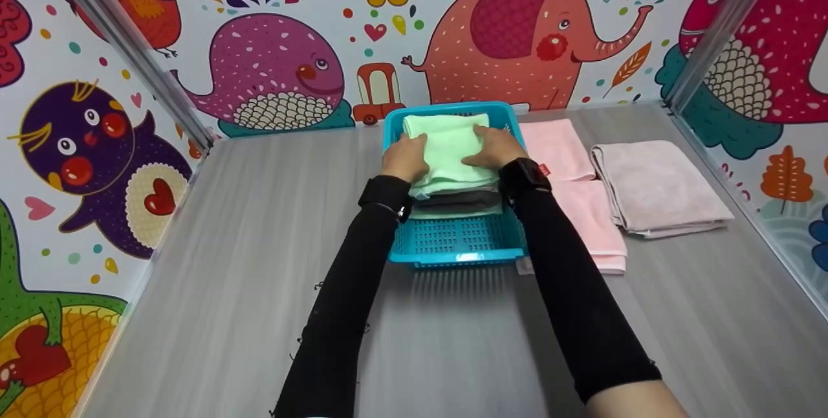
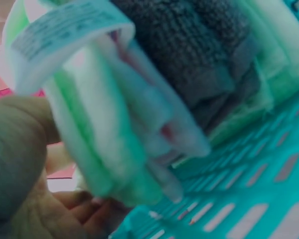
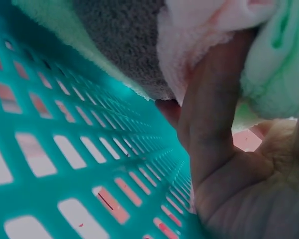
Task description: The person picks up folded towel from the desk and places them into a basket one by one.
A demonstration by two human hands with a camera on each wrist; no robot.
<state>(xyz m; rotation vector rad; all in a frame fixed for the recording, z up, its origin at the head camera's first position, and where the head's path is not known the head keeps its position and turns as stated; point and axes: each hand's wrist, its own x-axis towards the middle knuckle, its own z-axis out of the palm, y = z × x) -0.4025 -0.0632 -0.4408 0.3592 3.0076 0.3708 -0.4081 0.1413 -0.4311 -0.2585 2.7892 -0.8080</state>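
Note:
A teal plastic basket (image 1: 456, 243) stands at the middle of the grey table and holds a stack of folded towels. A light green towel (image 1: 446, 143) lies on top, with a grey towel (image 1: 462, 199) under it. My left hand (image 1: 404, 158) grips the green towel's left edge and my right hand (image 1: 495, 146) grips its right edge. In the left wrist view my left hand (image 2: 20, 164) has thumb and fingers round the folded green towel (image 2: 89, 139), beside the grey towel (image 2: 199, 45). In the right wrist view my right hand (image 3: 229, 174) reaches up beside the green towel (image 3: 274, 74), above the basket floor (image 3: 65, 149).
Folded pink towels (image 1: 563, 153) lie just right of the basket, and a folded mauve towel (image 1: 653, 185) lies further right. Cartoon-printed walls close in the table (image 1: 226, 275) at the back and on both sides.

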